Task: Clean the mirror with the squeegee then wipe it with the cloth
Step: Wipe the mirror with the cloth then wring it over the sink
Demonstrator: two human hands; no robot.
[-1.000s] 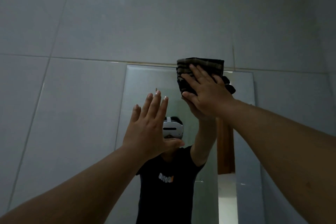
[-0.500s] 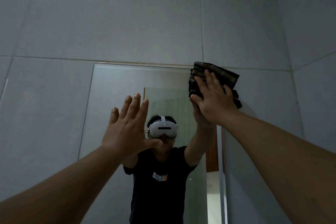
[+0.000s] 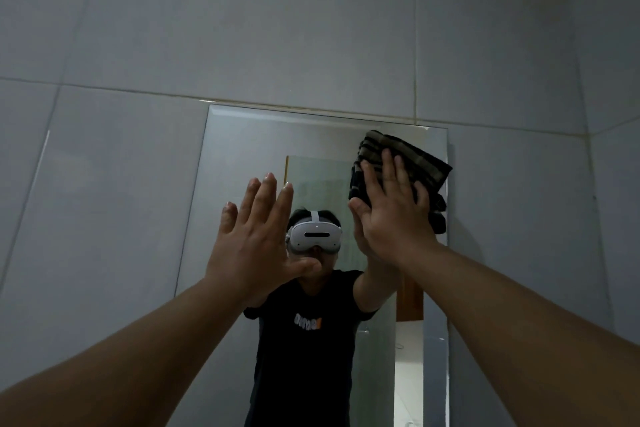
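A tall frameless mirror [image 3: 242, 156] hangs on the grey tiled wall. A dark striped folded cloth [image 3: 412, 158] is pressed flat against the mirror's upper right corner under my right hand [image 3: 391, 215], whose fingers lie spread over it. My left hand [image 3: 256, 239] is raised in front of the middle of the glass, palm toward it, fingers apart, holding nothing; whether it touches the glass is unclear. No squeegee is in view. The mirror reflects a person in a black shirt with both arms raised.
Large glossy grey wall tiles [image 3: 311, 28] surround the mirror. A wall corner [image 3: 585, 114] runs down the right side. The reflection shows a wooden door edge [image 3: 410, 298] and a bright opening behind.
My right hand slid the cloth from the top middle of the mirror to its upper right corner. The left hand stayed raised and open, while the view shifted.
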